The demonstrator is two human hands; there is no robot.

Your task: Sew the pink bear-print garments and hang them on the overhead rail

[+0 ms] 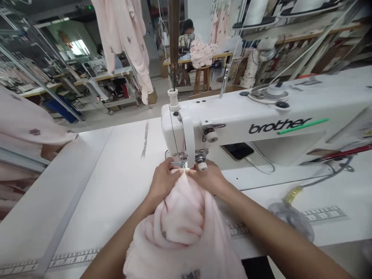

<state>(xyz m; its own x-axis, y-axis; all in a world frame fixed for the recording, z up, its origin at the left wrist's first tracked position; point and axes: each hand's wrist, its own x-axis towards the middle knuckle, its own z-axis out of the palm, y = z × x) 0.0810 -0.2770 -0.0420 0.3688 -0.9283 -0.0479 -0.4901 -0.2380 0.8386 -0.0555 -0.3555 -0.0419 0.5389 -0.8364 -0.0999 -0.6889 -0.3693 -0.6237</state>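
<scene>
A white sewing machine (232, 120) stands across the table, its needle area lit. Pale pink plush fabric (183, 217) with small dark motifs runs from under the presser foot (183, 159) down over the table's front edge. My left hand (165, 178) pinches the fabric just left of the foot, thumb on top. On the right, my right hand (209, 176) grips the cloth close by the foot, partly hidden by the tension knob (202, 166). Both hands are closed, with the fingertips nearly meeting at the needle.
A phone (237, 151) with a white cable lies under the machine arm. A clear round object (290, 221) sits on the right, by a printed ruler strip (325, 212). Pink garments (122, 38) hang at left. A co-worker (187, 33) sits at a far table.
</scene>
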